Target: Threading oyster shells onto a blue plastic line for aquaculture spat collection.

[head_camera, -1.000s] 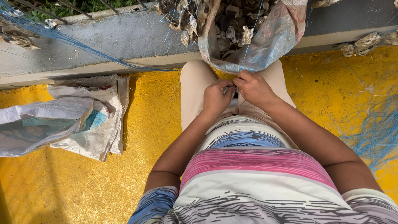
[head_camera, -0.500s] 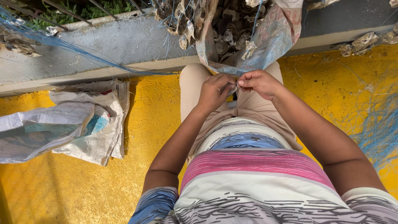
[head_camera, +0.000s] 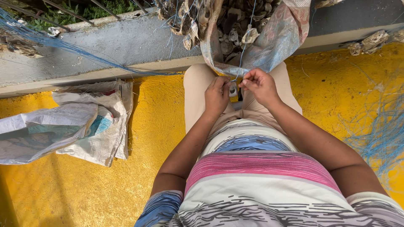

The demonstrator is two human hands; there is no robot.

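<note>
I see my left hand pinching one oyster shell just below the open sack, my right hand pinching blue line; many shells remain in the sack.

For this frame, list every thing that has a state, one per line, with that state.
left hand: pinching a small shell
right hand: pinching a thin blue line
sack of shells: open, mouth toward the person
woven bags: flat, crumpled on the yellow floor

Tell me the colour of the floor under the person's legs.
Bright yellow, rough-textured floor, best seen in the head view, left of the legs.
</note>
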